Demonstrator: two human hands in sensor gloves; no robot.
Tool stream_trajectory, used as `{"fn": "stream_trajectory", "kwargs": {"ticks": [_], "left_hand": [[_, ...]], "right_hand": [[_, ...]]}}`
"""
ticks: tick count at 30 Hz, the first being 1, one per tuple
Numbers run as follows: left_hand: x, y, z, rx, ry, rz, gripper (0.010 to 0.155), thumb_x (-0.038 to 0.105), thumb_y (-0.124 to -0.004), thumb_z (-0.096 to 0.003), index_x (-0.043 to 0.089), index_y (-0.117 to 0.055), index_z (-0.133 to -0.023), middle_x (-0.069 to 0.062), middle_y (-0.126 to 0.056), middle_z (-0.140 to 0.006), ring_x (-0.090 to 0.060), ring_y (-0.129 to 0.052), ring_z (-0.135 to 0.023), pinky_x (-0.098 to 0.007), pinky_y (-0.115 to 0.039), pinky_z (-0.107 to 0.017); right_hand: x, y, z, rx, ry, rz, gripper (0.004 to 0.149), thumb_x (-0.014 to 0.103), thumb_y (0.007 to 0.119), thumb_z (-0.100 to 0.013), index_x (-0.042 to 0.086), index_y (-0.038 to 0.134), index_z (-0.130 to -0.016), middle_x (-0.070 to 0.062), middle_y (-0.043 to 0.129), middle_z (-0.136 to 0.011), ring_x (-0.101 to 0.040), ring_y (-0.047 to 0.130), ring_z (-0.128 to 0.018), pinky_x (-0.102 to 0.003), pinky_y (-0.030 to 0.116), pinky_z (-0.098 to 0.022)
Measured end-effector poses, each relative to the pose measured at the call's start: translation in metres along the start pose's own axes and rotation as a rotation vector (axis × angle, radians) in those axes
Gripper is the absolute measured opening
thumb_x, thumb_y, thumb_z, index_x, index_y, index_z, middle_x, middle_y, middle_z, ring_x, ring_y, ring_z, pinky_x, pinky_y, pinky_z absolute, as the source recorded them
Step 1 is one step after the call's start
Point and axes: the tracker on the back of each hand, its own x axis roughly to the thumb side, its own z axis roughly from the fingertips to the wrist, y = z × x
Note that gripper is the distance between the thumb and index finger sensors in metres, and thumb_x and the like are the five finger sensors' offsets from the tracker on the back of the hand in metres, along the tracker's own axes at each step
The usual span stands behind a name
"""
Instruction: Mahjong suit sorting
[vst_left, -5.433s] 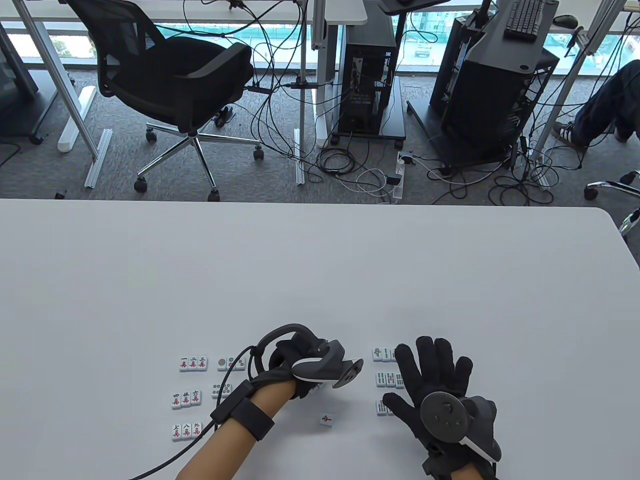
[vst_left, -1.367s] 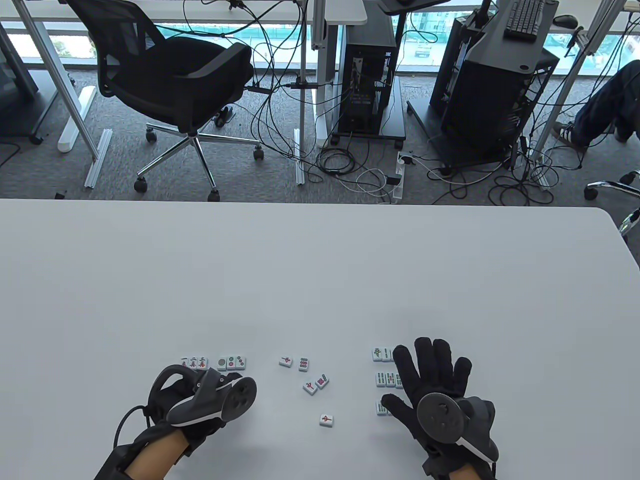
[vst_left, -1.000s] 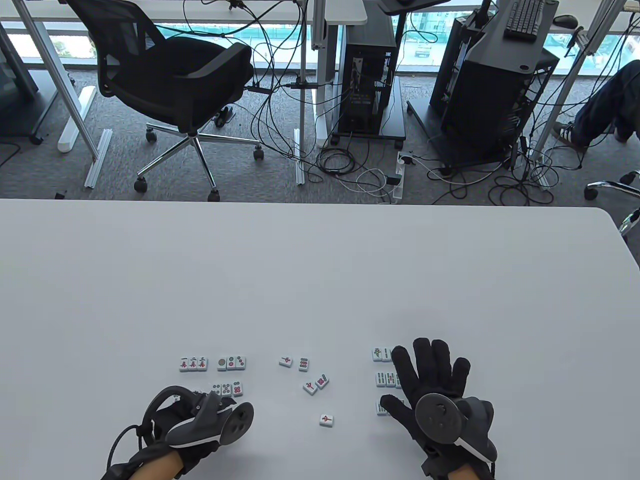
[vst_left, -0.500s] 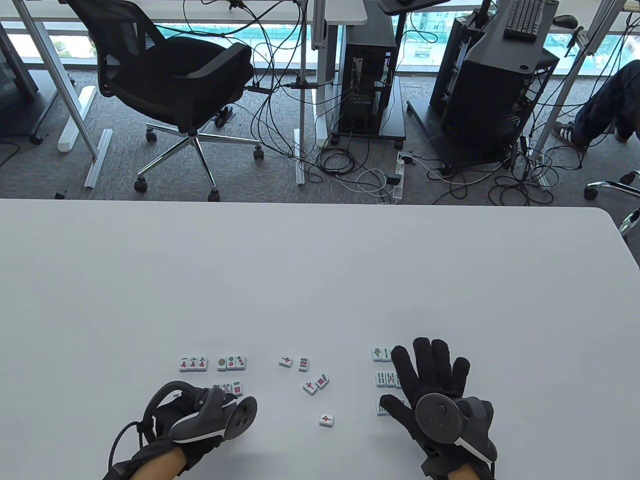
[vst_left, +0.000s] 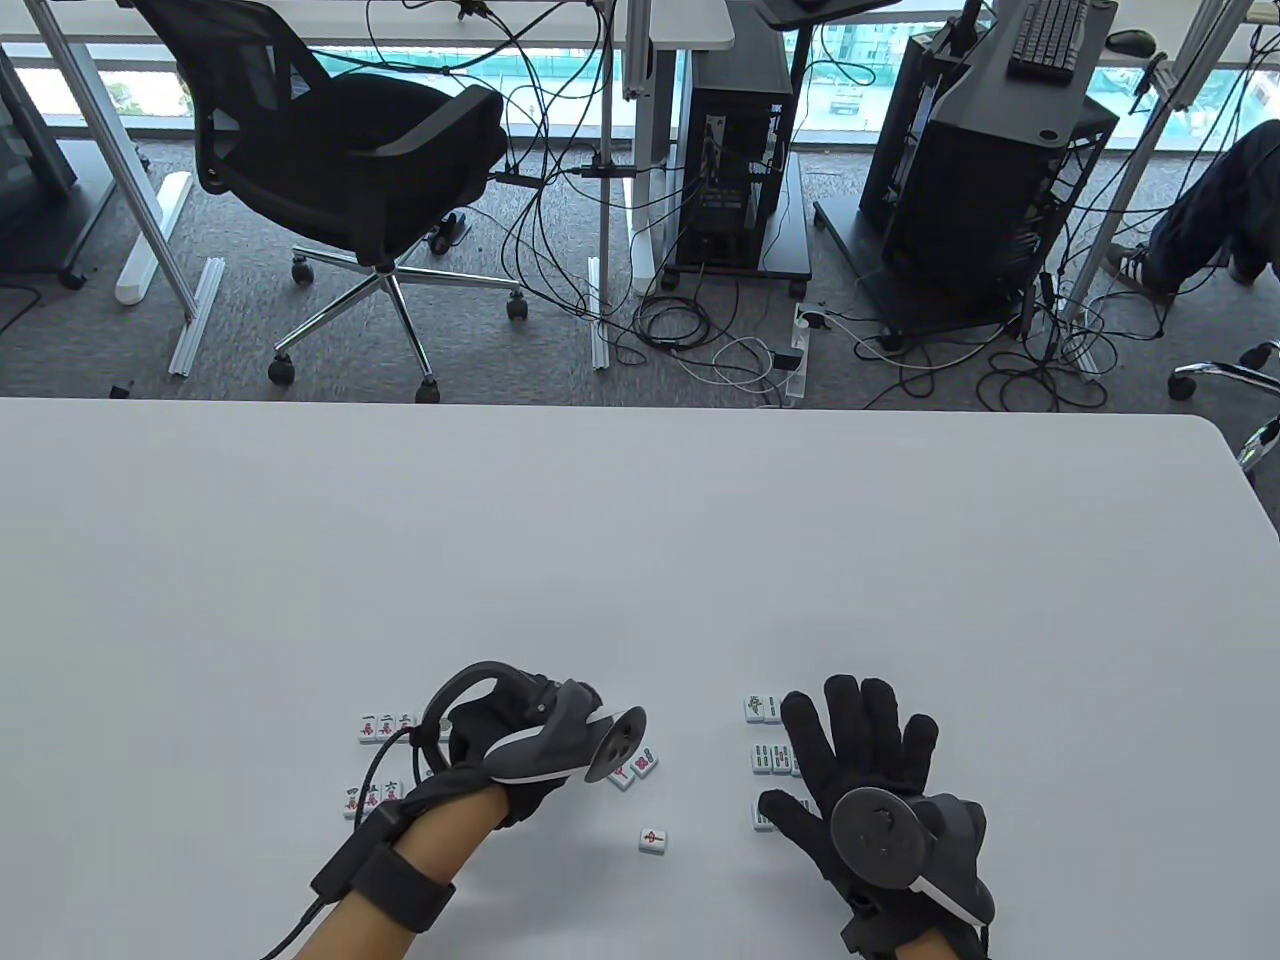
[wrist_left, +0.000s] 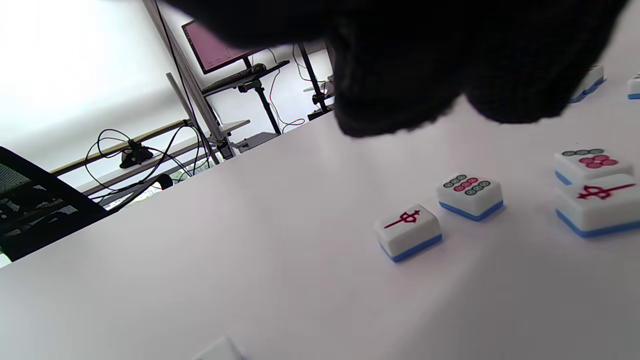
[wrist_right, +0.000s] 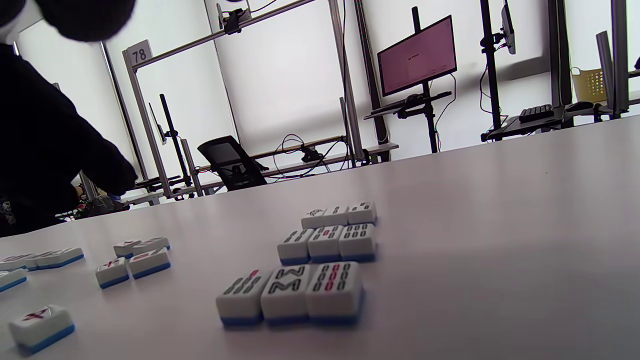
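- Table view: the left hand (vst_left: 520, 745) is seen above the loose tiles at the table's near middle, between the character rows (vst_left: 385, 727) to its left and the bamboo rows (vst_left: 775, 758) to its right. Its fingers are hidden under the tracker. The right hand (vst_left: 865, 775) lies flat with fingers spread over the bamboo rows. A lone red-marked tile (vst_left: 653, 841) sits apart, nearer the person.
- Left wrist view: the gloved fingertips (wrist_left: 395, 95) hang just above the nine-dot tile (wrist_left: 470, 195), nothing gripped; a red-marked neighbour (wrist_left: 408, 231) lies beside it, with bare table beyond.
- Right wrist view: three bamboo rows (wrist_right: 325, 242) are seen side by side, untouched; open table lies to their right.
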Motion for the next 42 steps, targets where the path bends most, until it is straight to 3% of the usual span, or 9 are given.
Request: {"fn": "stream_trajectory", "kwargs": {"ticks": [10, 21, 26, 31, 36, 42], "left_hand": [[0.024, -0.026, -0.038, -0.147, -0.033, -0.043, 0.063, 0.055, -0.089, -0.0261, 0.028, -0.084, -0.082, 0.017, -0.1, -0.032, -0.007, -0.093, -0.006, -0.03, -0.083, -0.015], [0.026, -0.036, -0.041, -0.14, -0.03, -0.017, 0.057, 0.052, -0.089, -0.0283, 0.022, -0.087, -0.076, 0.018, -0.099, -0.029, -0.006, -0.091, -0.003, -0.029, -0.083, -0.011], [0.011, -0.021, -0.02, -0.055, -0.012, 0.032, 0.059, 0.053, -0.089, -0.0279, 0.02, -0.087, -0.077, 0.018, -0.099, -0.028, -0.006, -0.091, -0.003, -0.029, -0.083, -0.011], [-0.011, -0.011, 0.019, -0.018, -0.005, 0.115, 0.06, 0.053, -0.089, -0.028, 0.019, -0.087, -0.077, 0.018, -0.099, -0.028, -0.006, -0.092, -0.003, -0.029, -0.083, -0.011], [-0.024, -0.022, 0.058, 0.0, 0.022, 0.171, 0.061, 0.053, -0.089, -0.0277, 0.017, -0.087, -0.076, 0.018, -0.099, -0.028, -0.006, -0.091, -0.002, -0.029, -0.083, -0.01], [-0.025, -0.045, 0.091, -0.091, 0.031, 0.17, 0.061, 0.054, -0.089, -0.0277, 0.016, -0.088, -0.076, 0.018, -0.099, -0.027, -0.006, -0.091, -0.001, -0.029, -0.083, -0.009]], "right_hand": [[0.0, -0.001, 0.0, -0.006, -0.002, -0.017, 0.081, 0.064, 0.059, -0.048, 0.036, 0.017, -0.11, -0.012, 0.009, -0.119, -0.043, 0.003, -0.105, -0.073, 0.012, -0.07], [0.0, -0.001, 0.001, -0.005, -0.001, -0.014, 0.081, 0.064, 0.059, -0.047, 0.036, 0.017, -0.11, -0.012, 0.009, -0.119, -0.043, 0.003, -0.105, -0.073, 0.012, -0.07], [-0.002, -0.001, 0.001, -0.008, 0.004, -0.014, 0.08, 0.064, 0.059, -0.047, 0.036, 0.017, -0.11, -0.013, 0.009, -0.118, -0.043, 0.003, -0.105, -0.073, 0.012, -0.07], [-0.002, 0.0, 0.0, 0.0, 0.005, 0.001, 0.08, 0.064, 0.059, -0.048, 0.035, 0.017, -0.11, -0.013, 0.009, -0.118, -0.044, 0.003, -0.105, -0.073, 0.013, -0.07], [-0.002, 0.0, 0.0, -0.002, 0.009, 0.006, 0.081, 0.064, 0.059, -0.047, 0.035, 0.017, -0.11, -0.013, 0.009, -0.118, -0.044, 0.003, -0.104, -0.073, 0.013, -0.07], [-0.002, 0.0, 0.001, -0.001, 0.013, 0.014, 0.08, 0.064, 0.059, -0.047, 0.035, 0.018, -0.11, -0.013, 0.01, -0.118, -0.044, 0.004, -0.104, -0.073, 0.013, -0.07]]}}
